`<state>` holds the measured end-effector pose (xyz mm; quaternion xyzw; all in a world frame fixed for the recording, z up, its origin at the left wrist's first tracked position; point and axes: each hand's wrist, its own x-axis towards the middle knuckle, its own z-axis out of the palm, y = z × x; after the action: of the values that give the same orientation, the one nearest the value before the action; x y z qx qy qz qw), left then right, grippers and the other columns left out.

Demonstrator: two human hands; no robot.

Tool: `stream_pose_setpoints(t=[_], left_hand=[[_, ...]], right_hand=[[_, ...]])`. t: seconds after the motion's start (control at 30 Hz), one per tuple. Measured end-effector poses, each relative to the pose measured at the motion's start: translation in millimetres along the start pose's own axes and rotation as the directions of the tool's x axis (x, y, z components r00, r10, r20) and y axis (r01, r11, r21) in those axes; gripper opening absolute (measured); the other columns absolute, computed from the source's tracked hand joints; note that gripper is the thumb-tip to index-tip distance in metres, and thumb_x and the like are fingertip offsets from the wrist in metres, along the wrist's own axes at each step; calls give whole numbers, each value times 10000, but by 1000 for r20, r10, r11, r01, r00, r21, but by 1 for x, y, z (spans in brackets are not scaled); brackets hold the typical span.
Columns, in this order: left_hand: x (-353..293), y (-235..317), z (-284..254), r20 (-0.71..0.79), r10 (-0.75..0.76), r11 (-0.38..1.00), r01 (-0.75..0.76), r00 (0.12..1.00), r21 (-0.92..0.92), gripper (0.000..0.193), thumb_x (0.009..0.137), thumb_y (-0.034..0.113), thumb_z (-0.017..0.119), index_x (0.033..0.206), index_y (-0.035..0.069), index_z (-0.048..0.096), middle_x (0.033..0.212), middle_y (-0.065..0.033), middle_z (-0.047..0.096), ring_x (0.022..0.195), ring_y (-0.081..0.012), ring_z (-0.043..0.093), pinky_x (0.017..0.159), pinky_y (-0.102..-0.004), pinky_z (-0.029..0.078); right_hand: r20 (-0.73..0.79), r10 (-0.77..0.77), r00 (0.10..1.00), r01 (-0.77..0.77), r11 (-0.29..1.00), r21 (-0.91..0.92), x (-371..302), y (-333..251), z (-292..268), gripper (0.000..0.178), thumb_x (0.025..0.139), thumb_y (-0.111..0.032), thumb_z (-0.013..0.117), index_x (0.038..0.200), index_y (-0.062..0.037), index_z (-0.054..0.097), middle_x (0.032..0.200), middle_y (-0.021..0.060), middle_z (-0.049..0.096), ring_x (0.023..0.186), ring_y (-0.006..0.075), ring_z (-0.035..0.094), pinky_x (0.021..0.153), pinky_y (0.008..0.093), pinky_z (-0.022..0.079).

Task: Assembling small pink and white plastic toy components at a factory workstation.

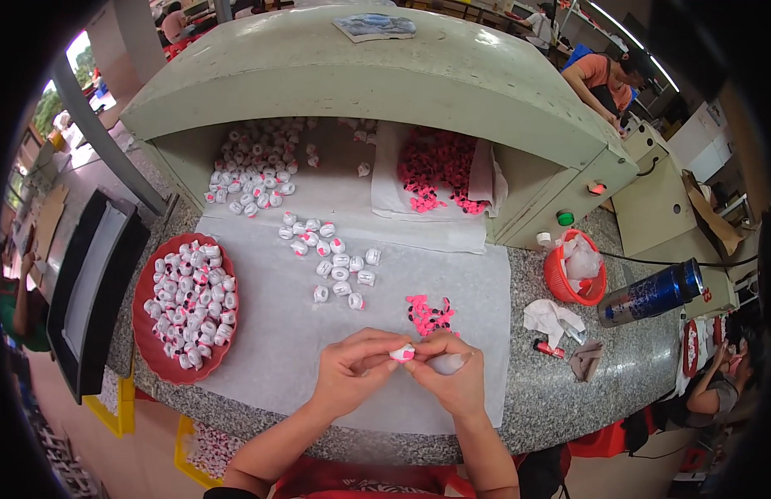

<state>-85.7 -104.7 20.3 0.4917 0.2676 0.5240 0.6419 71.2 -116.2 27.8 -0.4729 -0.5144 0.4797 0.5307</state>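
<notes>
Over the near part of a white paper sheet (pixel 319 391), both hands meet on a small white piece (pixel 402 353) with pink parts. My left hand (pixel 349 372) pinches it from one side, and my right hand (pixel 453 378) grips it from the other. Something whitish and translucent (pixel 446 363) shows at the right hand's fingers; what it is I cannot make out. Just beyond the hands lies a small heap of pink and black pieces (pixel 429 315). Several similar white pieces (pixel 341 261) are scattered farther up the paper.
At left, a red scalloped tray (pixel 144 333) holds many white pieces. Under the pale green hood (pixel 360 83) are more white pieces (pixel 256 162) and pink ones (pixel 439 166). To the right stand a red basket (pixel 556 279) and a blue bottle (pixel 652 291), near crumpled tissue (pixel 552 320).
</notes>
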Motion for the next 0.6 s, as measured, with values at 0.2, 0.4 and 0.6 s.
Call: stream_pose_setpoints(t=[0.2,0.4,0.6], left_hand=[[-2,-4,-1,-1,13,999,-13,1000,30,323,743,-176,485,1040,-75,558,1070,-184,531,990,-240,553,860,-320,471],[1,-2,3,-22,-5,1000,4,1000,-15,319,757,-168,480,1052,-73,552,1085,-181,528,1005,-240,545,873,-322,459],[-2,-6,3,-18,7,999,-8,1000,-38,314,769,-160,479,1061,-68,549,1099,-182,523,1015,-242,540,880,-325,451]], right_hand=[[-5,29,1000,-29,1000,10,-2,-1,1,129,667,39,685,763,3,607,729,26,567,657,76,520,592,203,407],[-2,51,999,-51,999,2,1,-1,-2,132,668,36,687,769,0,610,736,23,567,667,74,524,598,200,413],[9,26,1000,-26,999,-21,1,-5,-4,145,663,47,685,780,-2,614,751,33,574,682,84,530,608,208,417]])
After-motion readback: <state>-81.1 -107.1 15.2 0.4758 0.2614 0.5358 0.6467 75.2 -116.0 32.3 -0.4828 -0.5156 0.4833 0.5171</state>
